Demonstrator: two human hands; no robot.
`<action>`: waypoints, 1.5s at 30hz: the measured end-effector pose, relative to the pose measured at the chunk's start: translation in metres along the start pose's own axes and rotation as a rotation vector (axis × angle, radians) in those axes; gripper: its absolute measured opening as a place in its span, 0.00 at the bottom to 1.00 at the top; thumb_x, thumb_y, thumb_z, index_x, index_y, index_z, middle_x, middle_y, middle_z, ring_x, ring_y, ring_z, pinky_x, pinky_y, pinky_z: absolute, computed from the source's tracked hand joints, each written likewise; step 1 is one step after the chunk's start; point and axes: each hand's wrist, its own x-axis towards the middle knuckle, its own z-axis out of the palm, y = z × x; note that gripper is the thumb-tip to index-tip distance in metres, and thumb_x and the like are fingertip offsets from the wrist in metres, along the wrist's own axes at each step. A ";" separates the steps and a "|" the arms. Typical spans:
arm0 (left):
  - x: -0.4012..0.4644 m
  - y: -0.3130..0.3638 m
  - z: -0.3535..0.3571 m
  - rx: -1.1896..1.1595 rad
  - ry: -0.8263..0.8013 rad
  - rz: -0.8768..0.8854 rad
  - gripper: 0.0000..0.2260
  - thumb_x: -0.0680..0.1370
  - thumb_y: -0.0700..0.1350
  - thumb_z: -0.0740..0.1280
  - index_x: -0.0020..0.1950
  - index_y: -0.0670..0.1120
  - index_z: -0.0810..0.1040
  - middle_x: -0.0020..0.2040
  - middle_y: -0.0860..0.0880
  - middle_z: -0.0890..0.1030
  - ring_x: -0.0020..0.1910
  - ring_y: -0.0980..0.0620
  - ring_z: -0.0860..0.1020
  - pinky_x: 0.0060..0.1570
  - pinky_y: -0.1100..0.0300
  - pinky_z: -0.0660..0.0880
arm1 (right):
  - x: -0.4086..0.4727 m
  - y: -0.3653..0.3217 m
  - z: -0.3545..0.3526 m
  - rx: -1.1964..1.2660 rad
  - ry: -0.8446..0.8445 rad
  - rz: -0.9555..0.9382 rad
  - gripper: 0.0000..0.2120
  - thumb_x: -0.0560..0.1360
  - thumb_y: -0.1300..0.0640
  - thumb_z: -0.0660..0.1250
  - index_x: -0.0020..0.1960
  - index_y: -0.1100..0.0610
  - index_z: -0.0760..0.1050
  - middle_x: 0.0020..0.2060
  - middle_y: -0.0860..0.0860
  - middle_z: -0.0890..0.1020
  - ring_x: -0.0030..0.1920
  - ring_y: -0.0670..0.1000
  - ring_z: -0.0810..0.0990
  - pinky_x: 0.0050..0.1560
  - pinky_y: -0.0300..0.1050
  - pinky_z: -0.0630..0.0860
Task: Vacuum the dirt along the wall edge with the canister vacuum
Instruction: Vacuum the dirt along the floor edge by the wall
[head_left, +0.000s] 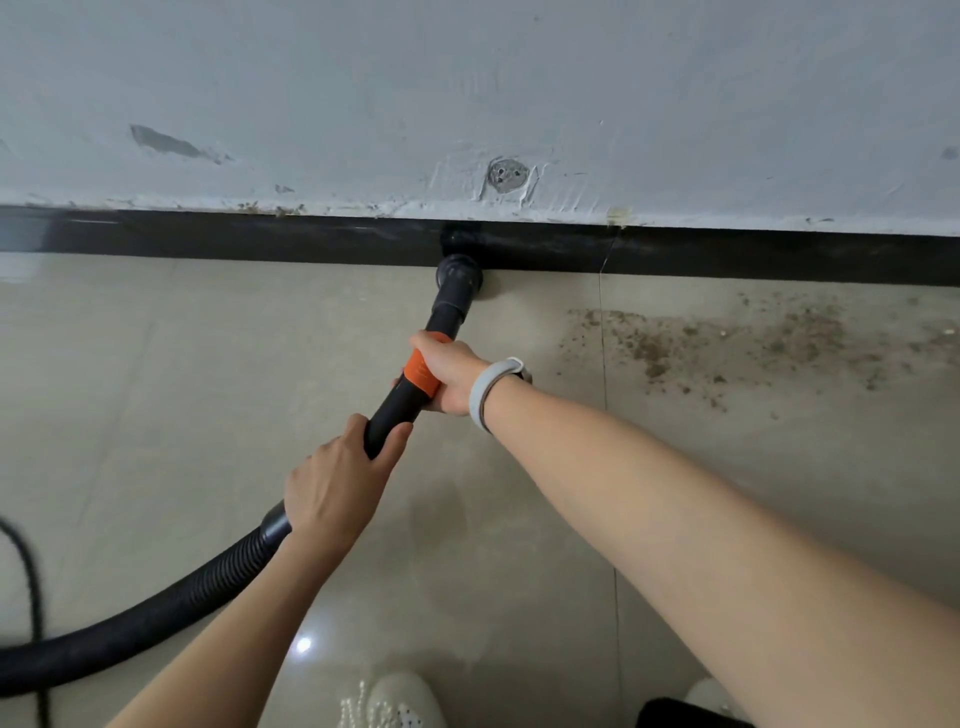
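A black vacuum wand (445, 312) with an orange collar (420, 373) points at the black skirting board (260, 236). Its round nozzle (459, 275) touches the floor right at the skirting. My right hand (451, 374) grips the wand at the orange collar. Lower down, my left hand (337, 488) grips the wand where the ribbed black hose (156, 618) joins it. Brown dirt (737, 343) lies scattered on the beige tiles to the right of the nozzle, near the wall. The canister itself is out of view.
The hose curves off to the lower left, beside a thin black cable (31, 582). A rough white wall (467, 104) rises above the skirting. My white shoes (389, 701) stand at the bottom edge. The tiles (156, 364) left of the nozzle look free of dirt.
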 end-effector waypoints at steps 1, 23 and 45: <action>0.001 -0.001 0.000 -0.006 -0.013 -0.004 0.22 0.72 0.68 0.49 0.40 0.49 0.64 0.28 0.52 0.70 0.31 0.44 0.71 0.33 0.55 0.64 | -0.001 0.000 0.001 -0.014 0.014 -0.006 0.08 0.76 0.55 0.62 0.50 0.59 0.66 0.51 0.59 0.75 0.55 0.61 0.78 0.57 0.61 0.75; -0.039 0.001 0.013 0.081 -0.280 0.366 0.17 0.74 0.67 0.53 0.41 0.54 0.67 0.27 0.54 0.68 0.34 0.47 0.75 0.32 0.57 0.63 | -0.075 0.087 -0.065 0.219 0.282 0.082 0.13 0.77 0.50 0.62 0.56 0.57 0.67 0.48 0.55 0.74 0.48 0.55 0.77 0.51 0.53 0.79; -0.053 -0.013 0.009 0.169 -0.362 0.446 0.17 0.74 0.67 0.55 0.42 0.54 0.67 0.29 0.53 0.71 0.38 0.48 0.79 0.33 0.58 0.65 | -0.092 0.119 -0.057 0.297 0.322 0.095 0.08 0.77 0.51 0.62 0.45 0.56 0.69 0.40 0.53 0.74 0.42 0.52 0.76 0.40 0.47 0.77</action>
